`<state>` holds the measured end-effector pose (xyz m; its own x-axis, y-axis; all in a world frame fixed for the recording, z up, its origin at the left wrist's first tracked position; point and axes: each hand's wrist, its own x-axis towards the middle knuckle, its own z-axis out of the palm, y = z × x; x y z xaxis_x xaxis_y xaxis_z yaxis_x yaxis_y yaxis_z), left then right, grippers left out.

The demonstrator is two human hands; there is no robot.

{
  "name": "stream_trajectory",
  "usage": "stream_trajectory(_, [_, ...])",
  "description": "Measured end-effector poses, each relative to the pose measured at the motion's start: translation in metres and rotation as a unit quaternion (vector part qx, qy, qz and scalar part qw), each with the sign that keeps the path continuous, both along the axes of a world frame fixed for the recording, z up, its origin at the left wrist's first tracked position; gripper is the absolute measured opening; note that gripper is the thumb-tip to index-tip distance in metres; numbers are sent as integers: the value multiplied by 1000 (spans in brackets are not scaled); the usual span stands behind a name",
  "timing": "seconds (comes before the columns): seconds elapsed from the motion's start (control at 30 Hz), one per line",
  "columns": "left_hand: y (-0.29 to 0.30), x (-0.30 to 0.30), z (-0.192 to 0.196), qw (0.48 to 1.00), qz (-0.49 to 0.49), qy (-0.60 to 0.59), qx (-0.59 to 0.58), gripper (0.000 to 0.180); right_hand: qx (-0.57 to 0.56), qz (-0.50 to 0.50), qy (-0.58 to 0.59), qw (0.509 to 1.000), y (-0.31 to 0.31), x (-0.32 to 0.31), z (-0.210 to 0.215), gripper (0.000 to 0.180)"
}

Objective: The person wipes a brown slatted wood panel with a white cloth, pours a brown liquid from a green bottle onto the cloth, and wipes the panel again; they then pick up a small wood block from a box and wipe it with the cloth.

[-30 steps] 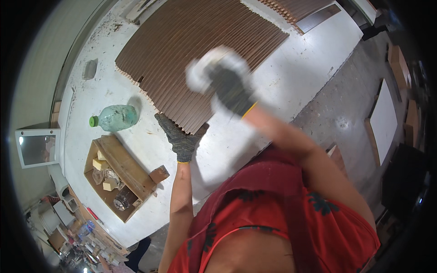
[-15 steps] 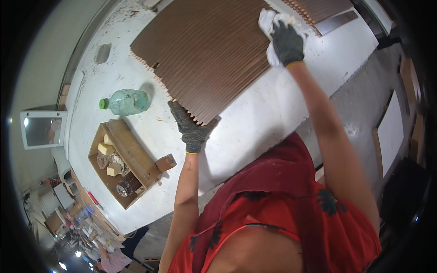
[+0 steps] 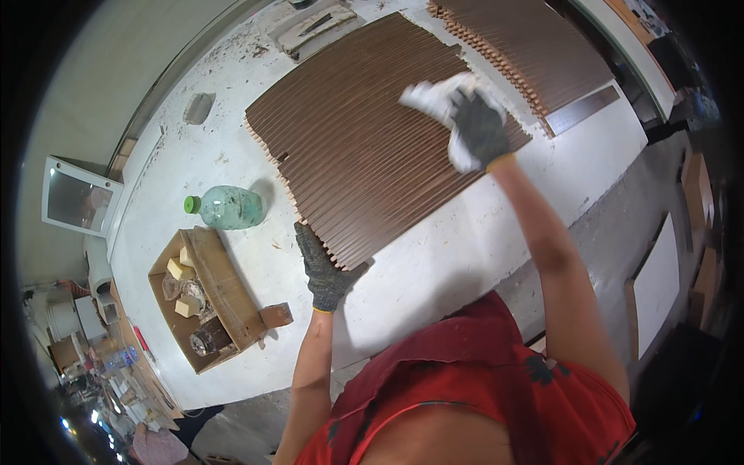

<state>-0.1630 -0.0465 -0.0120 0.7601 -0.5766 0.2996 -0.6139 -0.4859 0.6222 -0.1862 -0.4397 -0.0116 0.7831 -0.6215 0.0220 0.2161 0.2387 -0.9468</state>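
Observation:
A sheet of narrow brown wooden strips [image 3: 364, 147], laid side by side, covers the middle of the white table. At its near left corner, my left hand [image 3: 324, 275] in a dark knit glove is braced against the uneven strip ends. Its fingers and thumb are spread around that corner. My right hand [image 3: 482, 130], gloved alike, is closed on a white cloth [image 3: 434, 101] and presses it on the strips' right part. Hand and cloth are smeared by motion.
A greenish bottle [image 3: 232, 208] with a green cap lies on the white table [image 3: 418, 291]. Nearby stands a cardboard box [image 3: 232, 287] holding pale blocks and a jar. More brown strips [image 3: 535, 54] lie at the far right. A small framed panel [image 3: 77, 198] is at the left.
My right hand has moved the cloth from the strips' right end inward over their surface. My left hand keeps its place at the corner. The whole view has shifted, showing more of the table's far side.

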Motion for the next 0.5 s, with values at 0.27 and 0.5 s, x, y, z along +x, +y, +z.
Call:
stream_trajectory(0.27, [-8, -2, 13, 997, 14, 45, 58, 141, -734, -70, 248, 628, 47, 138, -4, 36])
stream_trajectory(0.5, [8, 0, 25, 985, -19, 172, -18, 121, -713, 217, -66, 664, 143, 20, -2, 39])
